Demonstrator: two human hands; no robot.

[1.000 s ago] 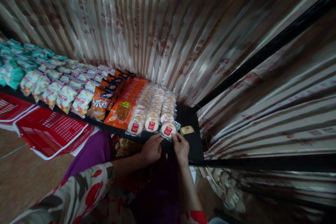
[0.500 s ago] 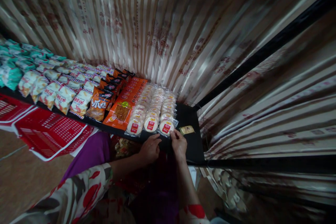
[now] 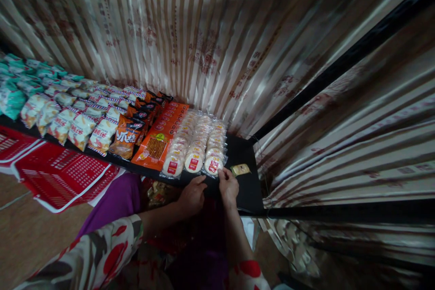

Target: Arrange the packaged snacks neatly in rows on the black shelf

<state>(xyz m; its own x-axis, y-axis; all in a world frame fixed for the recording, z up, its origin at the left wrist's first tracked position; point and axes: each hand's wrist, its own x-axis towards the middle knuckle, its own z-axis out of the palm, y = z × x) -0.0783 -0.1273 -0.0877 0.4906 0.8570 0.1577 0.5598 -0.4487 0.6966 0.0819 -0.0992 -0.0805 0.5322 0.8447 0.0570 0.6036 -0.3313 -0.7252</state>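
Three rows of round white rice crackers in clear wrappers (image 3: 194,162) lie overlapping on a narrow black shelf (image 3: 243,192). My right hand (image 3: 228,186) has its thumb and fingertips closed on the near edge of the front rice cracker packet (image 3: 214,163) in the right row. My left hand (image 3: 193,195) is just in front of the middle row, over the shelf's near edge. Its index finger is stretched out, the other fingers are loosely bent, and I see nothing in it. A small yellowish packet (image 3: 241,169) lies on the shelf right of my right hand.
Left of the crackers are an orange snack bag (image 3: 151,152), orange-and-black bags (image 3: 125,138), white shrimp-picture bags (image 3: 103,133) and teal bags (image 3: 12,99). Red baskets (image 3: 64,176) stand below. Striped curtain (image 3: 210,18) hangs behind; a black pole (image 3: 326,72) slants up at the right.
The view has shifted slightly, so the shelf goods appear a little farther left. My right fingers stay at the front right cracker packet, and my left hand keeps nearly the same place.
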